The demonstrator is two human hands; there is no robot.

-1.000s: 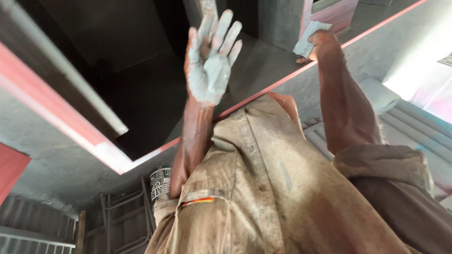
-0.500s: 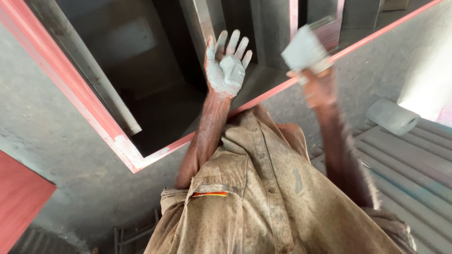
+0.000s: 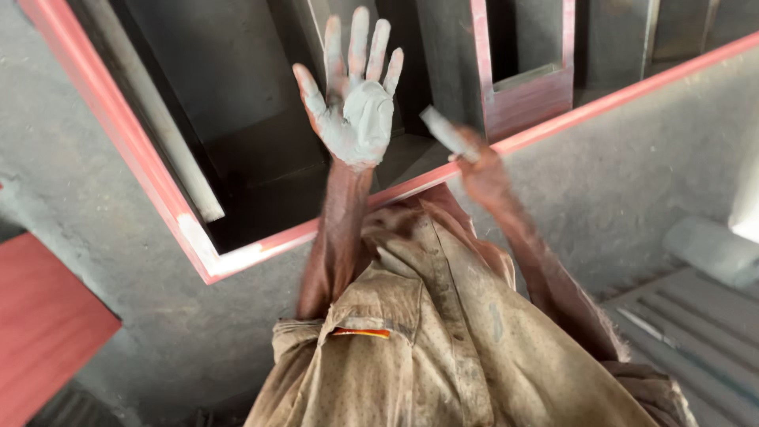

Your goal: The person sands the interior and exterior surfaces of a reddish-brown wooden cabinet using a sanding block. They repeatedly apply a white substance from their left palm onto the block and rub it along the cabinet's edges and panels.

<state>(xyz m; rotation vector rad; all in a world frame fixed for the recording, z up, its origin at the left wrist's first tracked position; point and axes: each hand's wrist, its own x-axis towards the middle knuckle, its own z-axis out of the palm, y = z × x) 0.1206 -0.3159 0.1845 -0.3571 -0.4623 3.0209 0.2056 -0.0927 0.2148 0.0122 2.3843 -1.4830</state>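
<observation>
My left hand (image 3: pixel 353 107) is spread flat, fingers wide, palm caked in pale grey paste, holding nothing. It hangs in front of a dark opening (image 3: pixel 237 134) edged by a red frame (image 3: pixel 261 251). My right hand (image 3: pixel 482 170) is blurred; its fingers are wrapped round a small grey pad (image 3: pixel 444 130), right at the red edge. All around is a rough grey plaster wall (image 3: pixel 632 174). A second red-framed recess (image 3: pixel 522 79) sits further in. A red panel (image 3: pixel 43 324) shows at one side, and grey ridged sheeting (image 3: pixel 696 316) at the other. My dusty tan shirt (image 3: pixel 443 348) fills the foreground.
</observation>
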